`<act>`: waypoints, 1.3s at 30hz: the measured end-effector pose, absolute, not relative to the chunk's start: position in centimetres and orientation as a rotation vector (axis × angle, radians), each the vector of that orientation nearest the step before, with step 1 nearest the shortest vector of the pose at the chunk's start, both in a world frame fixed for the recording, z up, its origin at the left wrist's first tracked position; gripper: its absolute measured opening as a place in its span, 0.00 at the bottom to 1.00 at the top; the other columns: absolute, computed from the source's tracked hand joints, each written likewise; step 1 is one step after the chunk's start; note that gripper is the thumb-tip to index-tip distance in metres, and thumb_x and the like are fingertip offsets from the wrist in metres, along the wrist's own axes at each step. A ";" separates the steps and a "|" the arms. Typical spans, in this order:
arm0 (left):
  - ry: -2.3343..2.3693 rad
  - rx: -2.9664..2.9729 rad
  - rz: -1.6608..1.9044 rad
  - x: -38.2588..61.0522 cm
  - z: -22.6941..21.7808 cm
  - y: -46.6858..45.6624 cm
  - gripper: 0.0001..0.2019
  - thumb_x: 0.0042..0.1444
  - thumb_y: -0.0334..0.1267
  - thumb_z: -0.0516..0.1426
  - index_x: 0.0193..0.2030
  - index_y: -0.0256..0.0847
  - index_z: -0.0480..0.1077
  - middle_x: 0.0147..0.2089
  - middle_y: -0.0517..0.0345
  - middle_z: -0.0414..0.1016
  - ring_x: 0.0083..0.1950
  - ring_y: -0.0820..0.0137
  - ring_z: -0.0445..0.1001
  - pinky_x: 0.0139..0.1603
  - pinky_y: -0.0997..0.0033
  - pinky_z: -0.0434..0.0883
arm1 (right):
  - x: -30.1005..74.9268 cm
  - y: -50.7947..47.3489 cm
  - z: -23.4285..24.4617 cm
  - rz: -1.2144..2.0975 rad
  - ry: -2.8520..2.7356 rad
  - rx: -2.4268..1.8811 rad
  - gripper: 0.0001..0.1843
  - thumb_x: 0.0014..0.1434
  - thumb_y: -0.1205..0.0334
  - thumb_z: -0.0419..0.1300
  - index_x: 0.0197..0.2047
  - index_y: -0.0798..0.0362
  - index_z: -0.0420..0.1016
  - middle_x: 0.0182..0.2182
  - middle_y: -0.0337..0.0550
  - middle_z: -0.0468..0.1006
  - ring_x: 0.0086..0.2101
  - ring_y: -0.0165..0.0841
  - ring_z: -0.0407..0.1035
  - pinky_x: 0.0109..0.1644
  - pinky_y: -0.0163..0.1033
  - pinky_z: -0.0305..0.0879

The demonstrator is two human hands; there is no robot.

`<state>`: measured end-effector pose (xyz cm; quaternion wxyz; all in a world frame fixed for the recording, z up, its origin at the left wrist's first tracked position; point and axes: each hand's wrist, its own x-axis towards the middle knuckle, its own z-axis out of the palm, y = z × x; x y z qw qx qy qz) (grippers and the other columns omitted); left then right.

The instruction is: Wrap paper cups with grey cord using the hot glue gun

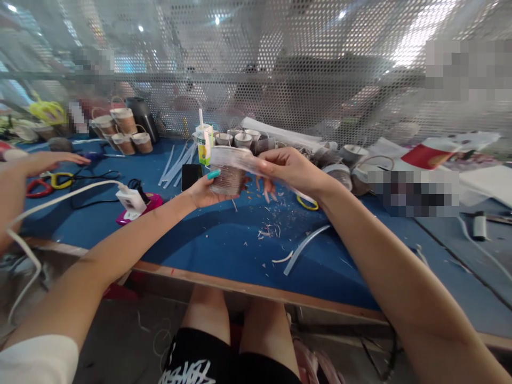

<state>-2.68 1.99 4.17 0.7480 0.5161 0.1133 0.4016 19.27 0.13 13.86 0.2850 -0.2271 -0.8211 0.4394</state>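
My left hand [205,192] is wrapped around a small brown woven pot [227,180], its thumb with a turquoise nail against the side. A pale translucent strip [234,158] runs along the upper rim of the pot. At the pot's right side, my right hand [294,165] pinches the strip between thumb and fingers, and a length of it trails below the hand. Both hands are above the blue tabletop [224,234]. Part of the pot's far side is hidden by the strip and the fingers.
More small pots [242,140] stand behind, beside a drink carton [205,140]. Loose translucent strips [306,248], scraps [272,230] and yellow-handled scissors [307,202] lie about. At left are a white charger [131,200] with its cable and another person's hand [60,159].
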 end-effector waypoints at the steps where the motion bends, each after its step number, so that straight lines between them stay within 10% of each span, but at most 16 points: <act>1: 0.250 1.134 0.868 -2.7 4.0 2.1 0.32 0.34 0.54 0.72 0.46 0.39 0.78 0.45 0.53 0.84 0.46 0.64 0.82 0.45 0.70 0.78 | 19.3 0.1 14.0 1.199 -2.223 -0.600 0.27 0.58 0.37 0.64 0.26 0.54 0.70 0.17 0.36 0.73 0.18 0.23 0.66 0.23 0.29 0.67; 19: 0.236 1.060 0.836 -2.5 3.2 1.8 0.34 0.31 0.55 0.73 0.44 0.37 0.77 0.41 0.52 0.84 0.40 0.66 0.81 0.42 0.71 0.77 | 19.3 0.3 14.0 1.301 -2.178 -0.686 0.27 0.46 0.52 0.76 0.21 0.52 0.60 0.17 0.38 0.76 0.13 0.21 0.64 0.12 0.26 0.57; 31: 0.281 1.128 0.802 -1.7 3.4 1.2 0.42 0.23 0.62 0.73 0.44 0.37 0.76 0.38 0.49 0.81 0.37 0.67 0.80 0.38 0.71 0.78 | 18.5 0.5 12.8 1.605 -2.011 -0.702 0.39 0.45 0.53 0.77 0.53 0.61 0.66 0.15 0.31 0.75 0.08 0.19 0.56 0.10 0.25 0.46; 39: 0.324 1.166 0.787 -1.7 2.8 1.4 0.46 0.24 0.67 0.70 0.47 0.33 0.74 0.42 0.47 0.79 0.41 0.61 0.79 0.45 0.64 0.77 | 17.8 0.3 11.5 1.805 -1.962 -0.547 0.27 0.42 0.53 0.78 0.38 0.59 0.73 0.15 0.33 0.75 0.08 0.17 0.53 0.09 0.24 0.44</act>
